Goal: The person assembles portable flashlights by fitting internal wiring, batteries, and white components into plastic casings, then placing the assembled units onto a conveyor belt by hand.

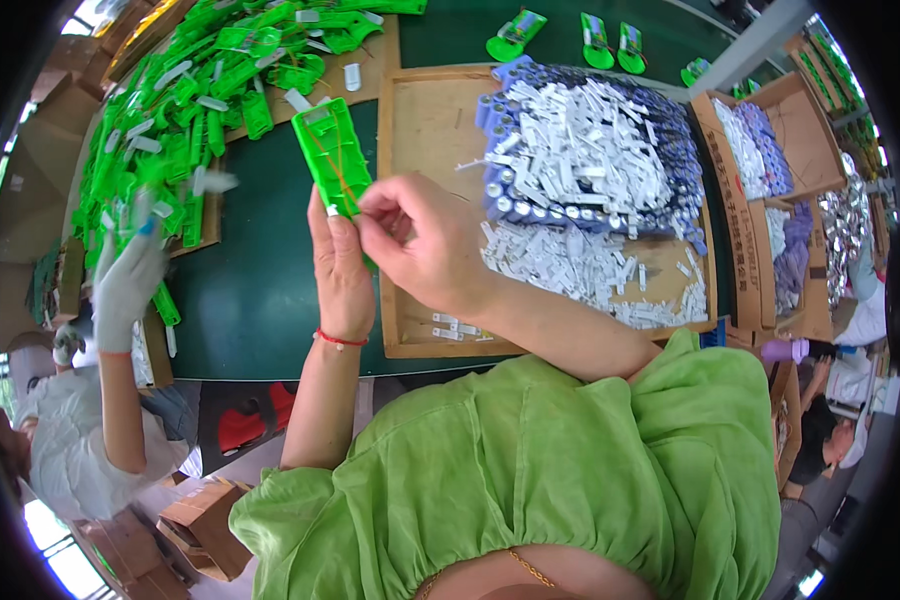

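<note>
From the head camera, I see my left hand (342,262) upright near the centre of the view, its fingers closed around the lower end of a bright green plastic housing (333,153), which stands up toward 12 o'clock above the dark green table (255,300). My right hand (422,238) sits just beside the left at 3 o'clock, its thumb and forefinger pinched together at the housing's lower edge; what they pinch is too small for me to tell. A thin wire runs slantwise across the housing's face. A red cord bracelet (341,341) circles my left wrist. Past my hands, toward 1 o'clock, a shallow wooden tray (425,120) holds a heap of blue cylindrical cells (590,135) with white strips on them, and loose white tabs (580,268) lie at the tray's near side. At 10 o'clock a big pile of green housings (185,100) spreads over cardboard. At 9 o'clock another person's gloved hand (128,275) reaches up toward that pile, blurred. At 3 o'clock, well apart from my hands, cardboard boxes (770,150) hold more white and purple parts. My green sleeve (610,450) fills the lower picture at 6 o'clock.
</note>
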Demonstrator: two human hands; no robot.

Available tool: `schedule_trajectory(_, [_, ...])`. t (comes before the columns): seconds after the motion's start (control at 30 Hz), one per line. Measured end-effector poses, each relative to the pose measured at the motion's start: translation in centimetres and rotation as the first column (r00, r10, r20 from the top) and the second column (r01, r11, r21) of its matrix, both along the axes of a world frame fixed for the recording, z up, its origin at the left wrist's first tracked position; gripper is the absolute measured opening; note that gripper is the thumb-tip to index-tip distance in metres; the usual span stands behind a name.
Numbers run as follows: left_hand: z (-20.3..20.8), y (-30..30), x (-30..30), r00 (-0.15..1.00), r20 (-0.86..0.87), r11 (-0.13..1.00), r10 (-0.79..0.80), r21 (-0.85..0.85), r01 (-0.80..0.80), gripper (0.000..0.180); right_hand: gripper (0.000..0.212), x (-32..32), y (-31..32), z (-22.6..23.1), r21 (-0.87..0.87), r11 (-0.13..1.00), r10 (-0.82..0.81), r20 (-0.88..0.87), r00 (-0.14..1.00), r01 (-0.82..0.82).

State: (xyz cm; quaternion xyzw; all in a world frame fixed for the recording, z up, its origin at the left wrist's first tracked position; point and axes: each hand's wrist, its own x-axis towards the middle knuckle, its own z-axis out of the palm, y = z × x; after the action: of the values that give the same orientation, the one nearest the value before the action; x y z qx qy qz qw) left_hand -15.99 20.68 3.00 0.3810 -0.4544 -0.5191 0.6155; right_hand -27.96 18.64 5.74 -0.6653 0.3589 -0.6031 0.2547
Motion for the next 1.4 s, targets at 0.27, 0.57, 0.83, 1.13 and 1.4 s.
schedule_trajectory(0.27, [0.6,0.3,-1.0,0.993,0.120,0.998,0.002,-0.062,0.005,0.055,0.024,-1.3,-2.0,2.8,0.267,0.963,0.007,-0.147,0.989,0.033])
schedule_trajectory(0.57, [0.8,0.9,-0.6,0.981,0.190,0.997,-0.047,-0.051,0.058,0.056,0.019,-0.8,-1.7,1.9,0.465,0.836,0.113,0.375,0.920,-0.293])
schedule_trajectory(0.83, [0.6,0.0,-0.9,0.998,-0.056,0.998,-0.036,0.051,0.038,0.034,0.015,-0.9,1.1,-0.8,-0.244,0.963,-0.196,-0.362,0.911,0.111])
schedule_trajectory(1.13, [0.4,-0.5,1.1,0.993,-0.116,0.976,0.007,0.215,0.018,0.023,0.036,-8.5,4.8,-3.3,-0.214,0.950,-0.305,-0.461,0.833,0.229])
schedule_trajectory(1.4, [0.1,-0.7,-0.3,0.989,-0.142,0.965,-0.028,0.255,0.064,0.027,0.057,-7.1,-0.5,-6.6,-0.214,0.910,-0.368,-0.809,0.457,0.354])
